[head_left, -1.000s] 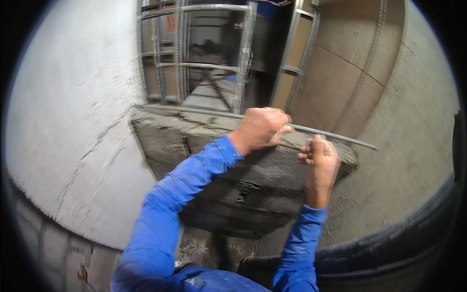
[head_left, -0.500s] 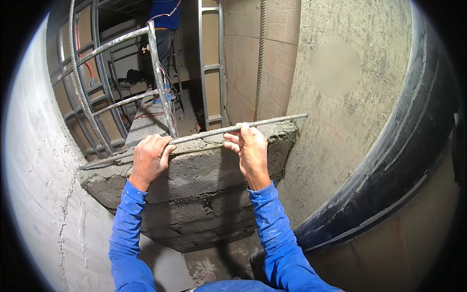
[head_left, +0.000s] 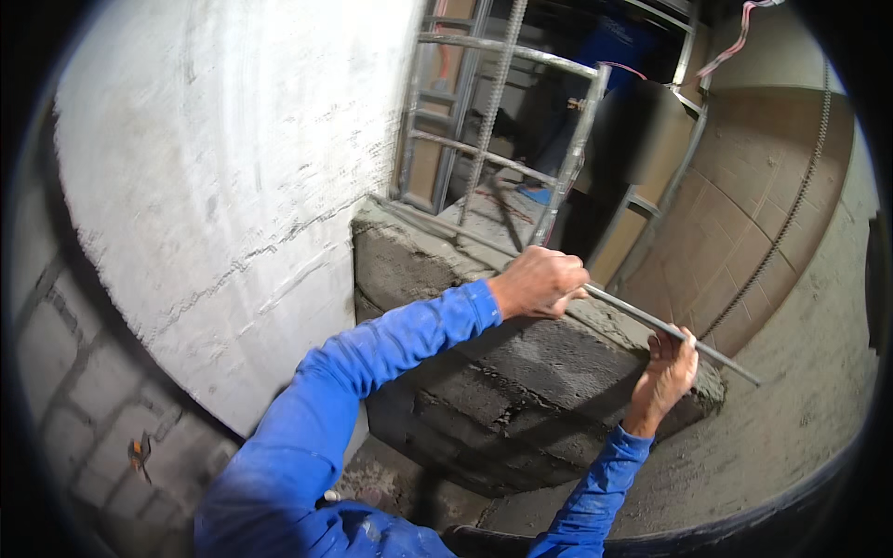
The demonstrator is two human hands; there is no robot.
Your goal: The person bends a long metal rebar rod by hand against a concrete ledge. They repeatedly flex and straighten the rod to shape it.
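A long ribbed steel rebar (head_left: 633, 313) lies along the top of a low block wall (head_left: 521, 377), over a bed of rough mortar (head_left: 600, 323). My left hand (head_left: 542, 282) is closed in a fist around the bar near the middle of the wall. Farther right, my right hand (head_left: 664, 374) holds the same bar between thumb and fingers, close to its right end. That end reaches past the wall's corner to the plastered wall (head_left: 791, 372). My left fist hides part of the bar.
A pale wall (head_left: 233, 139) stands on the left. Behind the blocks are upright rebars (head_left: 489, 121) and a ladder-like metal frame (head_left: 569, 153). A person in blue (head_left: 614, 46) is beyond it. Loose wires (head_left: 735, 46) hang upper right. An orange-and-black tool (head_left: 139, 454) is at lower left.
The view has swung left, so the wall and bar now sit farther right and slant down. My left hand has closed more fully around the rebar; my right hand stays on it.
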